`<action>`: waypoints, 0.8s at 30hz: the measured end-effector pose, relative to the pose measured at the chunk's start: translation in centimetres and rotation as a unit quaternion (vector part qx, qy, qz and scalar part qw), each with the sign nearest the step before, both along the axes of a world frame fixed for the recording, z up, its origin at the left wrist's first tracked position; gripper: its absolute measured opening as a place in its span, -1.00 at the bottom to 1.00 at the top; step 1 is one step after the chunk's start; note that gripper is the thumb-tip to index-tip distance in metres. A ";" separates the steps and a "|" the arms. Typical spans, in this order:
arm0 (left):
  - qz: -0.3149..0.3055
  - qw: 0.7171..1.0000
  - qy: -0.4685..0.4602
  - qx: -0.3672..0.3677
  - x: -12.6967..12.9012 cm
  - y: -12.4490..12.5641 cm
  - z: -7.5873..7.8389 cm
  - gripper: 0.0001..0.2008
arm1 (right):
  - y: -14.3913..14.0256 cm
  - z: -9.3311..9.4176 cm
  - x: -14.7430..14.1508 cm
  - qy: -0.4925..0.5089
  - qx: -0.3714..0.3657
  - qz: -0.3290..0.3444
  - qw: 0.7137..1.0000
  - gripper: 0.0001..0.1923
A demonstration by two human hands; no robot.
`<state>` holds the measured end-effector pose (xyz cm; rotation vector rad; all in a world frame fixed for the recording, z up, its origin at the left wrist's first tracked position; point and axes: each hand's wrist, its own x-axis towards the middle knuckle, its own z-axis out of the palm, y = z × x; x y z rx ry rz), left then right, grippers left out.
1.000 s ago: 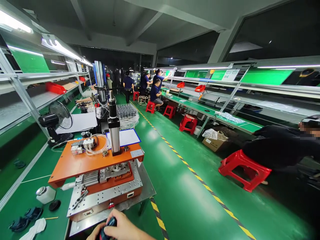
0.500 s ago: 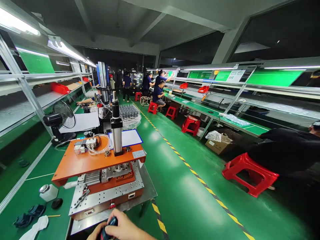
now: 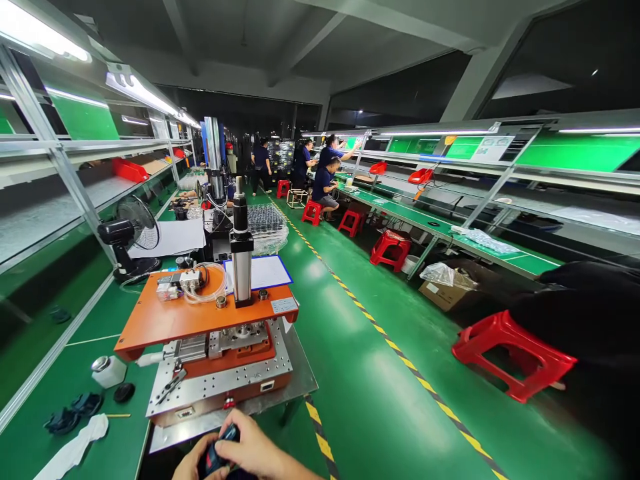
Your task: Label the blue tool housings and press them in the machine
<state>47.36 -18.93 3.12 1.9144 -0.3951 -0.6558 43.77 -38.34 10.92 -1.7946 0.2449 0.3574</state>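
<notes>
At the bottom edge of the view, my right hand point(image 3: 253, 445) grips a small dark blue and red object point(image 3: 212, 459); its exact kind is partly covered by fingers. My left hand point(image 3: 191, 461) curls round the same object from the other side. Just beyond both hands stands a press machine with an orange top plate point(image 3: 175, 313), an upright cylinder point(image 3: 243, 267) and a drilled metal base point(image 3: 210, 390). A red button point(image 3: 229, 403) sits on its front, close to my right hand's fingertips.
On the green bench at left are a white bottle point(image 3: 111, 373), a black round lid point(image 3: 124, 393), dark cloth point(image 3: 75, 412), a white cloth point(image 3: 83, 443) and a black fan point(image 3: 131, 233). Red stools point(image 3: 515, 353) line the right side. Several people work farther back.
The view has shifted slightly, so the machine and bench appear further right. Both hands have risen a little into view, still round the blue and red object.
</notes>
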 end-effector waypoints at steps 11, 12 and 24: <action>0.040 0.999 -0.018 0.007 -1.3 -0.5 1.7 -0.38 | 0.5 -0.2 -0.1 0.000 0.021 0.004 1.000 -0.79; 0.052 0.998 -0.021 0.007 -1.5 -0.5 1.9 -0.39 | 0.5 -0.4 -0.2 -0.001 0.023 0.006 1.000 -0.79; 0.064 0.998 -0.016 0.005 -2.3 -1.0 2.9 -0.33 | 0.7 -0.6 -0.6 -0.002 0.023 -0.003 1.000 -0.80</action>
